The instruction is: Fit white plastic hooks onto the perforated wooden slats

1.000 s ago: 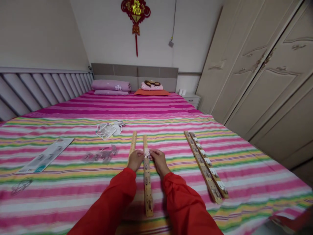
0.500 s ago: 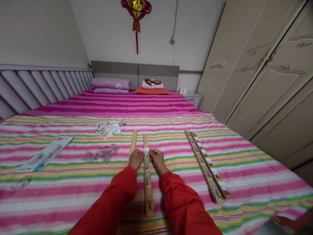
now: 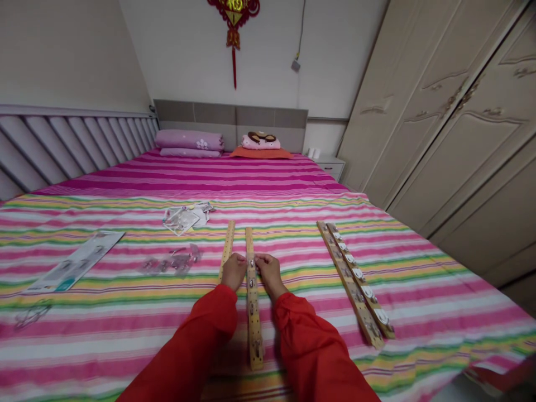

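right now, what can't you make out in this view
In the head view:
- near end of the leftmost wooden strip: hidden behind the left hand
- what, if anything, the right hand's fingers pinch: too small
- print on the long white packet: too small
- top of the red wall hanging: cut off by the upper edge

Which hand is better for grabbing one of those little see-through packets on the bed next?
Probably the left hand. The little packets lie on its side of the wooden strip between the hands, while the right hand would have to reach across.
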Tool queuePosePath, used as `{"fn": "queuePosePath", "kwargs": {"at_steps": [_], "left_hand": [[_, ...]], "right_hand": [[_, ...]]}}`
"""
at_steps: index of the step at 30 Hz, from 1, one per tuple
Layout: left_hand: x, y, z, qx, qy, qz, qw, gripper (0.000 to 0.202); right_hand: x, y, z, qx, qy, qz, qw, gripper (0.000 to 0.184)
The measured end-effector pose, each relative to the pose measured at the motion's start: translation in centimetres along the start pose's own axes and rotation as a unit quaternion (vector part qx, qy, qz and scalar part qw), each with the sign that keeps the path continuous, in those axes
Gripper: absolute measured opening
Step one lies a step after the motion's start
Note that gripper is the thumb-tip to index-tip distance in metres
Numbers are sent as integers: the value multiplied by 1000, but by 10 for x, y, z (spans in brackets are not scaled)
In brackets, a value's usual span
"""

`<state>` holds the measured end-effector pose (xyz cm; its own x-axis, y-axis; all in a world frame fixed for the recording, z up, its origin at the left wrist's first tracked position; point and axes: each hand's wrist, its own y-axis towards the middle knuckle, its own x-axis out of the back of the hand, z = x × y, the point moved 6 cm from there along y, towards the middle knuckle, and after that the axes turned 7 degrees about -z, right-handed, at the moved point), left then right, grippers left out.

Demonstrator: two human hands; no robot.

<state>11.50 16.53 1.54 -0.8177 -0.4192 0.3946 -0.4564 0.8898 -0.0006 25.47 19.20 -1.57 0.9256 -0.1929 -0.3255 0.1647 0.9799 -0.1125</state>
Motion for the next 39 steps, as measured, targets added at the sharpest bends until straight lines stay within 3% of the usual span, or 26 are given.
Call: {"fn": "queuePosePath", "kwargs": {"at_steps": [8, 13, 18, 28, 32, 39], "left_hand": [[2, -9, -14, -68, 5, -14, 998, 26], [0, -12, -18, -102, 10, 13, 995, 25], [-3, -10, -18, -113, 42, 34, 992, 24], [-13, -7, -8, -86, 121, 72, 986, 36], [-13, -8, -9, -83, 124, 91, 985, 38], [-7, -14, -10, -82, 89, 91, 988, 39]], "right_hand": [[0, -3, 2, 19, -1, 26, 999, 33], [2, -4, 7, 95, -70, 31, 992, 18], [2, -5, 9, 138, -140, 52, 979, 25], [-6, 4, -1, 121, -208, 122, 963, 33], [-8, 1, 2, 108, -158, 147, 970, 37], [-2, -9, 7, 93, -99, 127, 983, 39]]}}
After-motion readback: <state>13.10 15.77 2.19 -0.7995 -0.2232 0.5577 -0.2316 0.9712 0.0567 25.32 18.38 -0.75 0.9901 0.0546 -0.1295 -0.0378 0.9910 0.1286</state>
